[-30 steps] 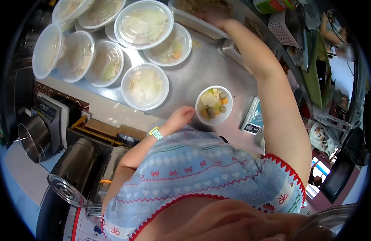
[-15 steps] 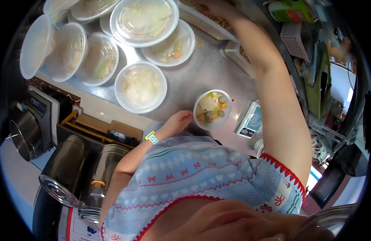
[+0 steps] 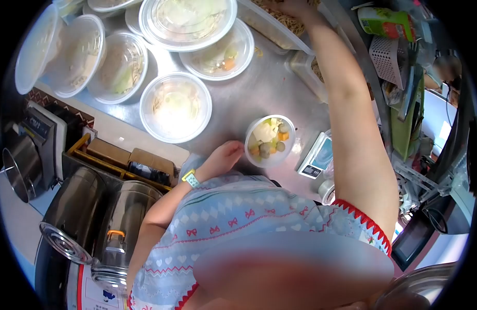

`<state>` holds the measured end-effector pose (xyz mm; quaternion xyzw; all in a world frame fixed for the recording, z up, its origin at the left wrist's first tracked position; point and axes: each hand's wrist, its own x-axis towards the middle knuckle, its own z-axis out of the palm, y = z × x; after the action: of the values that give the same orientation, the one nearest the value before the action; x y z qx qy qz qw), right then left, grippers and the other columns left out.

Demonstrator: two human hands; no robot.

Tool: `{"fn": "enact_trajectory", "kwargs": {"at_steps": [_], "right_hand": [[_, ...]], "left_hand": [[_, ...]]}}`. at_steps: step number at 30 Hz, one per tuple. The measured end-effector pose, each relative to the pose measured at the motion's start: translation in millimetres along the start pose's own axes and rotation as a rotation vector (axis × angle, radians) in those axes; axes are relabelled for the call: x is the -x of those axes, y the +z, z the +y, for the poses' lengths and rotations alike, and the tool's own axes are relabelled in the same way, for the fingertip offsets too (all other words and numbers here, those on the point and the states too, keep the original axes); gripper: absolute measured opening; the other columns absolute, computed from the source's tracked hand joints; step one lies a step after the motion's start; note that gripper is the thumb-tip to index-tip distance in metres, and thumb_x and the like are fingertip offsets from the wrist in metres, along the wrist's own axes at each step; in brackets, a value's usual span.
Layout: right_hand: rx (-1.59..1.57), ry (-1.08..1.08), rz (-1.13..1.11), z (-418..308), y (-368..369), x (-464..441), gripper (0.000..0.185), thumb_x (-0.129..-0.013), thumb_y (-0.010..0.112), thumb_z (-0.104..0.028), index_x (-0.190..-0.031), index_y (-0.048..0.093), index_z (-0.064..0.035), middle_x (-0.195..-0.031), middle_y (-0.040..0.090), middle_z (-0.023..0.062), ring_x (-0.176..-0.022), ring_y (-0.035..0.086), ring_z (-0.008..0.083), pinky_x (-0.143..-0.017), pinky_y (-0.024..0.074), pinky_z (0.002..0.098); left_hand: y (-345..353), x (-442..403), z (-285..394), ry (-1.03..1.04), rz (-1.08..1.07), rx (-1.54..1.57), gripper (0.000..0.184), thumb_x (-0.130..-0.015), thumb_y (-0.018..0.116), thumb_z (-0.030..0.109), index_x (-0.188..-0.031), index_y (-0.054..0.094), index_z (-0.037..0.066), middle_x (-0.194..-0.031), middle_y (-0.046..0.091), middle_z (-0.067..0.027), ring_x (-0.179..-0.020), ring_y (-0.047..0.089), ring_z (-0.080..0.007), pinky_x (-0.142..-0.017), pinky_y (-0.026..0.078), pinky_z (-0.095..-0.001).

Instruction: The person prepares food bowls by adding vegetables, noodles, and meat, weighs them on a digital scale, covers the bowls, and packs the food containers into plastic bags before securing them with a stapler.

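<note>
White bowl (image 3: pixel 281 158), likely placed for easy reach, with loosely curled, seemingly empty left hand (image 3: pixel 228 154) at its nine o'clock, and right hand (image 3: pixel 293 7) in tub (image 3: pixel 272 33) at one, opening and grip hidden.

Can't read any word, brand or number for certain. Can see pale lettering on dark-panelled appliance (image 3: pixel 38 124), far left; too small to spell out. Can see light marks on dark display (image 3: pixel 311 171) of small scale (image 3: pixel 319 155); can't tell digits. Can see printed colours on green-and-red packet (image 3: pixel 385 23), upper right; too blurred. Can see dark-blue mark on red-edged sheet (image 3: pixel 93 295), bottom left. Can't decipher watch face (image 3: pixel 191 179).
</note>
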<state>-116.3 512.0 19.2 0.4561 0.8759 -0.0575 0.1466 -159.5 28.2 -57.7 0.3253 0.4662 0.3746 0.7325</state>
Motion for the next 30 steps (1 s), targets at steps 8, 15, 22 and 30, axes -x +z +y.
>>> {"fn": "enact_trajectory", "kwargs": {"at_steps": [8,15,22,30], "right_hand": [[0.240,0.144,-0.136,29,54,-6,0.061,-0.091,0.047,-0.024,-0.149,0.034,-0.0103,-0.134,0.048,0.0333,-0.122,0.052,0.0427,-0.102,0.0412,0.0506],[-0.203,0.117,-0.103,82,46,2,0.049,-0.088,0.055,-0.022,-0.133,0.053,-0.0029,-0.126,0.058,0.0261,-0.116,0.056,0.0384,-0.096,0.0465,0.0440],[-0.818,0.226,0.318,57,8,26,0.060,-0.086,0.060,-0.032,-0.137,0.049,-0.0025,-0.133,0.054,0.0212,-0.127,0.049,0.0331,-0.105,0.0378,0.0386],[0.039,0.213,-0.176,-6,26,36,0.061,-0.096,0.044,-0.045,-0.145,0.040,-0.0083,-0.151,0.031,0.0258,-0.137,0.036,0.0413,-0.115,0.0279,0.0416]], "left_hand": [[1,-3,3,-0.141,-0.079,0.012,0.019,-0.100,0.052,0.016,-0.113,0.059,0.004,-0.088,0.056,0.0023,-0.076,0.051,-0.0063,-0.070,0.047,-0.0233],[2,1,5,-0.068,-0.027,0.010,0.019,-0.097,0.053,0.017,-0.104,0.061,0.002,-0.078,0.058,-0.0048,-0.069,0.055,-0.0136,-0.063,0.046,-0.0300],[6,2,0,-0.059,-0.020,0.023,0.020,-0.096,0.054,0.017,-0.107,0.062,0.001,-0.082,0.060,-0.0063,-0.072,0.057,-0.0145,-0.066,0.047,-0.0301],[11,4,3,-0.139,-0.045,0.034,0.021,-0.097,0.053,0.017,-0.110,0.060,0.002,-0.082,0.060,-0.0054,-0.073,0.057,-0.0136,-0.066,0.047,-0.0290]]}}
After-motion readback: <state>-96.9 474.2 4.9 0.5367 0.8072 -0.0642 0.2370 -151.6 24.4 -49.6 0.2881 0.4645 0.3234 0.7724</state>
